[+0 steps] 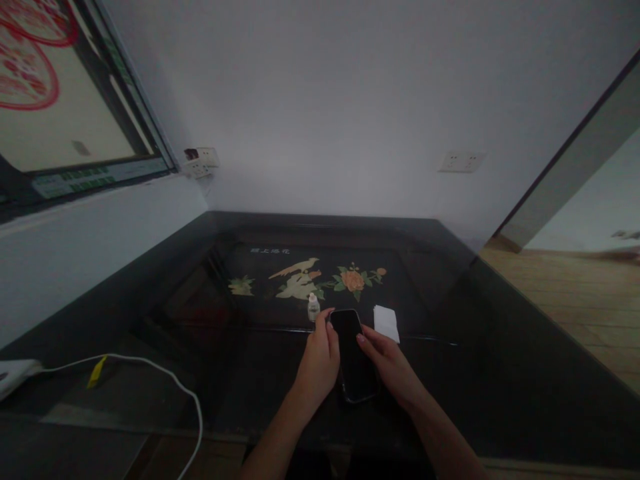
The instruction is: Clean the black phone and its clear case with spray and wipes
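Dark glossy table (500, 373) with a painted bird-and-flower panel (305, 280) at the far middle, small white bottle (313, 307) standing near centre, folded white paper (387, 323) just right, black smartphone (353, 353) between them, white cable (165, 377) looping across the near left.

A glossy black phone (353, 357) is lying between the left fingers (331, 328) and the right fingers (363, 339). Just beyond the left fingers a bottle (313, 307) is showing translucent white. Beyond the right fingers a paper square (386, 323) is showing white. Past them the black table (450, 373) is displaying a cream bird (297, 277), an orange flower (353, 280) with green leaves and pale lettering (270, 251). Far left, a white cable (125, 357) is carrying a yellow tag (97, 372).
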Tool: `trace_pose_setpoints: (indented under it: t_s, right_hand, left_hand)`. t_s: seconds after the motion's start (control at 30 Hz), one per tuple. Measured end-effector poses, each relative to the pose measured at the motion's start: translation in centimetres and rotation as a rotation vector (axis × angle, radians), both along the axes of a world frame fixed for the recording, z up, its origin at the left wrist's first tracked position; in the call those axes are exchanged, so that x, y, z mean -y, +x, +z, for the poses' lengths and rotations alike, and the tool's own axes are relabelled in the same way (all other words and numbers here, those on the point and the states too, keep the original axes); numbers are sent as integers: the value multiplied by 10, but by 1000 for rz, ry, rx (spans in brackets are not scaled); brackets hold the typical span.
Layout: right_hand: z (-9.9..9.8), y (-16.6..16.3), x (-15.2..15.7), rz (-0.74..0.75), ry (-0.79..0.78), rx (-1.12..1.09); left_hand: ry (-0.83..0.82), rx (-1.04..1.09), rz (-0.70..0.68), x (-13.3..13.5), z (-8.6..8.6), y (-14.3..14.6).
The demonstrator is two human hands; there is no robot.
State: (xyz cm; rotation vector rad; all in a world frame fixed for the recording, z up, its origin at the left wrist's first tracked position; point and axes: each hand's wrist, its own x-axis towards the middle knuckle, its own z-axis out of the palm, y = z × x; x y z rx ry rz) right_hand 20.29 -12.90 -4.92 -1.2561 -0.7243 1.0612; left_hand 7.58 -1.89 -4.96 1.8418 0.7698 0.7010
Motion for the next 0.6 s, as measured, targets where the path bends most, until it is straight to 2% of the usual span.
trace_pose_setpoints:
  t_s: [0.33,0.6]
  right_hand:
    - [4,2,4,30,-18,42]
    - [9,4,5,46,26,85]
  left_hand:
    - [3,-9,-2,-3,2,-3]
    - [-36,34,21,1,0,-3]
